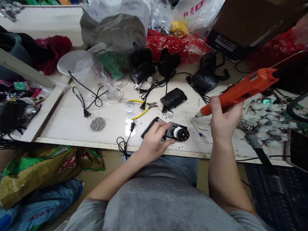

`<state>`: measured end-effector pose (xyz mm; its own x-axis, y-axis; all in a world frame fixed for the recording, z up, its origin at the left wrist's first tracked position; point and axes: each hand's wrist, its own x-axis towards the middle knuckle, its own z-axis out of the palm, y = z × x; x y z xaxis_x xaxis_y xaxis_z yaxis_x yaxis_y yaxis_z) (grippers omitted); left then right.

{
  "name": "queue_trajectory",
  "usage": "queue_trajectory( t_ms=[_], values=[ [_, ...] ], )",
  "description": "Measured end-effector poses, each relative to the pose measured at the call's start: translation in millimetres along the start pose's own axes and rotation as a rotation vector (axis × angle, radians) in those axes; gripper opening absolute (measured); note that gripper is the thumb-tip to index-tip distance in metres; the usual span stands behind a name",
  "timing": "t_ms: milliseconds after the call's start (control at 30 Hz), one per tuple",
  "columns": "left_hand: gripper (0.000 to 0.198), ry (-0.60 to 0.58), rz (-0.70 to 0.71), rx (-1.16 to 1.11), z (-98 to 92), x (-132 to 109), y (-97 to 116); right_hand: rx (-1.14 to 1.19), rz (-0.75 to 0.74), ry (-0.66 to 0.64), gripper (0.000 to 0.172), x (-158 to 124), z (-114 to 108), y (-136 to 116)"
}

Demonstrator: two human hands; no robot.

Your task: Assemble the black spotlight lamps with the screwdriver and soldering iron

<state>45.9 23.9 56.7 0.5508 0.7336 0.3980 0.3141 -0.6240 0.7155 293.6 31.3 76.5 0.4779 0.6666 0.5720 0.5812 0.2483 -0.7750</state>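
My right hand (226,118) is wrapped round an orange electric screwdriver (240,91), raised above the bench with its bit pointing down and left. My left hand (156,138) grips an opened black lamp housing (178,125) near the bench's front edge, and the fingers cover part of it. At the housing's right end are a white part and a round black disc (183,135) with holes. Just behind lies a black half-shell cover (173,98). A small screwdriver with a clear handle (201,133) rests between the two hands.
Yellow-handled cutting pliers (141,110) lie beside flat metal plates (130,117). A round dish of screws (97,124) sits to the left. Black lamps (209,77) with cords stand behind. Many small white parts (262,122) are heaped at right, near a soldering iron (258,149).
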Motion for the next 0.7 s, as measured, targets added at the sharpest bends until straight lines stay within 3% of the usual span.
queue_trajectory(
  t_ms=[133, 233, 333, 533, 700],
  values=[
    [0.044, 0.161, 0.039, 0.236, -42.1, -20.4, -7.1, -0.109, -0.062, 0.248, 0.028, -59.2, -23.9, -6.1],
    [0.057, 0.105, 0.024, 0.321, -55.4, -35.3, -16.7, -0.219, -0.198, 0.051, 0.018, -110.7, -29.5, -18.0],
    [0.069, 0.035, 0.000, 0.357, -47.3, -45.7, -23.7, -0.323, -0.293, -0.163, 0.017, -138.7, -23.1, -21.7],
    [0.075, 0.089, -0.007, 0.456, -15.5, -53.2, -27.6, -0.384, -0.299, -0.142, 0.013, -131.5, -7.7, -12.2],
    [0.085, 0.114, -0.133, 0.397, -11.2, -53.3, -28.8, -0.424, -0.391, -0.189, 0.018, -116.0, -9.7, -12.2]
  ],
)
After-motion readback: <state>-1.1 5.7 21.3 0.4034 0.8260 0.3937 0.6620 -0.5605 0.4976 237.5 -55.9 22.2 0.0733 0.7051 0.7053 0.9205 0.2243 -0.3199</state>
